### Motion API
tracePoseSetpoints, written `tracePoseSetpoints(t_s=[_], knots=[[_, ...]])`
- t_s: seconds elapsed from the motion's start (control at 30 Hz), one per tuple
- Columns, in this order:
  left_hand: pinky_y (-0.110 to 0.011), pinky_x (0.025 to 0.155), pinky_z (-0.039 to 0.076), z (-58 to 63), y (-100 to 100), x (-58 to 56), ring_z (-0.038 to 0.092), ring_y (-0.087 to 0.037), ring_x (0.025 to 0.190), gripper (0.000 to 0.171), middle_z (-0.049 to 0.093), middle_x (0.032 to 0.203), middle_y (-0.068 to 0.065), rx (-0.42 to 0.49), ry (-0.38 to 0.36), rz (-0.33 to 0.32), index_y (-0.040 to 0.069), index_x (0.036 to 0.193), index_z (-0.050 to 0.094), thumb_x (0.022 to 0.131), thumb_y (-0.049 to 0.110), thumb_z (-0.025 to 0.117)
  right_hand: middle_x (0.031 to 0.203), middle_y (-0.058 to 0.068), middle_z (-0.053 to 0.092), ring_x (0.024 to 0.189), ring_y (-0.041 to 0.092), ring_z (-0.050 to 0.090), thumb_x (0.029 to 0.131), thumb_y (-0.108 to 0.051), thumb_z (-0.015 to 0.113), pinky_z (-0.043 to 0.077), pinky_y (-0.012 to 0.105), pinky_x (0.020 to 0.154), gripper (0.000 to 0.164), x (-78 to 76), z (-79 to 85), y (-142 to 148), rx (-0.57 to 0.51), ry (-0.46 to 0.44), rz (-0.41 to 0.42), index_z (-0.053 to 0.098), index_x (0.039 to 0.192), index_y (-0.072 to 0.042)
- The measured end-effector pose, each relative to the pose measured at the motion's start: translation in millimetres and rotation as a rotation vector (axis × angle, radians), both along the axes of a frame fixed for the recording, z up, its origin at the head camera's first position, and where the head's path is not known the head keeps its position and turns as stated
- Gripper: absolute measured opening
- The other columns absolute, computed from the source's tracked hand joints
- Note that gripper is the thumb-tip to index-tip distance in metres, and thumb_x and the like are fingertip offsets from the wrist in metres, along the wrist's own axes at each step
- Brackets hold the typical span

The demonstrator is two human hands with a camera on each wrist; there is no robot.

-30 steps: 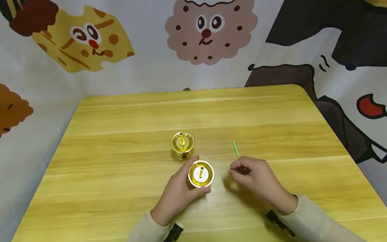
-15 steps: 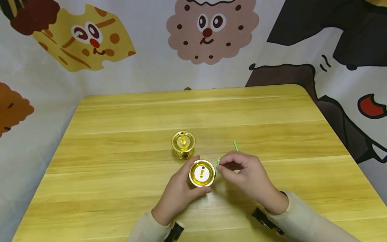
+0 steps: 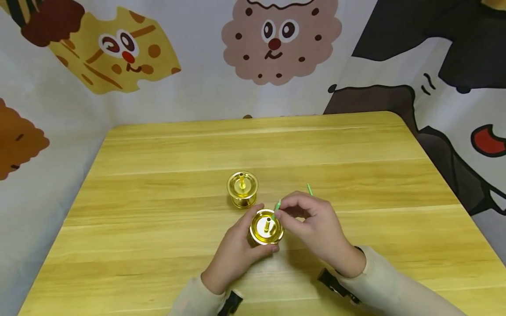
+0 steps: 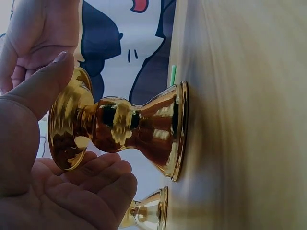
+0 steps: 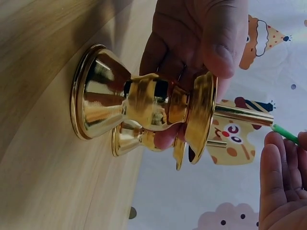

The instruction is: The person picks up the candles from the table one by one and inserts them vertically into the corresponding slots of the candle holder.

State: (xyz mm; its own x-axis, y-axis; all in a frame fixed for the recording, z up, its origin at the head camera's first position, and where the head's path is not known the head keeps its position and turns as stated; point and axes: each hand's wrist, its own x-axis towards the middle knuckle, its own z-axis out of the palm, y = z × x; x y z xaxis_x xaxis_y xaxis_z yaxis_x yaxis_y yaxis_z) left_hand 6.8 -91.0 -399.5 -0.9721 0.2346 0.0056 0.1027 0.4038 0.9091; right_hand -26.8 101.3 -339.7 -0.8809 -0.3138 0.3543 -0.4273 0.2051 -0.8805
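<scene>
My left hand grips a gold candle holder around its dish, with the thumb at the rim in the right wrist view. The holder stands upright on the table, its thin tube rising from the dish. My right hand pinches a slim green candle between thumb and fingertips. In the right wrist view the candle's end is right at the mouth of the tube, at a slant to it. In the left wrist view the raised right hand partly shows behind the left thumb.
Just behind the held one stands a second gold candle holder, its tube bare. Another green candle lies on the wooden table beyond my right hand, partly hidden by it. A cartoon-printed cloth hangs behind the table.
My right hand has moved left with the green candle, from beside the candle holder to over its dish and tube. The left hand keeps its grip on the holder.
</scene>
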Motion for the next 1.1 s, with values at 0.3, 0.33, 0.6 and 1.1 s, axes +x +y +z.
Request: tracePoseSetpoints(t_s=[0.3, 0.33, 0.6, 1.1], knots=[[-0.050, 0.109, 0.041, -1.7, 1, -0.8, 0.053, -0.017, 0.128, 0.089, 0.055, 0.143, 0.000, -0.018, 0.018, -0.002, 0.018, 0.151, 0.043, 0.076, 0.031, 0.090, 0.085, 0.000, 0.070, 0.079, 0.011, 0.067, 0.084, 0.010, 0.073, 0.060, 0.028, 0.072, 0.017, -1.9, -1.1, -4, -0.001, 0.006, -0.015, 0.071, 0.087, -0.007], [-0.050, 0.109, 0.041, -1.7, 1, -0.8, 0.053, -0.017, 0.128, 0.089, 0.055, 0.143, 0.001, -0.020, 0.016, -0.002, 0.019, 0.151, 0.042, 0.076, 0.031, 0.090, 0.085, 0.000, 0.070, 0.079, 0.011, 0.067, 0.084, 0.010, 0.074, 0.060, 0.028, 0.072, 0.017, -1.8, -1.0, -4, -0.005, 0.008, -0.013, 0.071, 0.087, -0.007], [-0.051, 0.109, 0.041, -1.4, 0, -0.9, 0.052, -0.018, 0.129, 0.089, 0.055, 0.144, -0.001, -0.025, 0.015, -0.003, 0.016, 0.151, 0.042, 0.077, 0.032, 0.089, 0.087, 0.002, 0.071, 0.080, 0.012, 0.068, 0.083, 0.011, 0.074, 0.060, 0.028, 0.072, 0.019, -2.4, -2.7, -9, -0.019, 0.075, 0.034, 0.071, 0.089, -0.006], [-0.050, 0.108, 0.042, -1.3, -1, -1.0, 0.054, -0.015, 0.126, 0.090, 0.056, 0.142, 0.002, -0.019, 0.002, -0.008, 0.017, 0.152, 0.042, 0.078, 0.041, 0.087, 0.088, -0.001, 0.071, 0.080, 0.013, 0.068, 0.080, 0.011, 0.074, 0.059, 0.024, 0.073, 0.025, -4.1, -16.3, -8, 0.053, 0.228, 0.070, 0.072, 0.090, -0.012]])
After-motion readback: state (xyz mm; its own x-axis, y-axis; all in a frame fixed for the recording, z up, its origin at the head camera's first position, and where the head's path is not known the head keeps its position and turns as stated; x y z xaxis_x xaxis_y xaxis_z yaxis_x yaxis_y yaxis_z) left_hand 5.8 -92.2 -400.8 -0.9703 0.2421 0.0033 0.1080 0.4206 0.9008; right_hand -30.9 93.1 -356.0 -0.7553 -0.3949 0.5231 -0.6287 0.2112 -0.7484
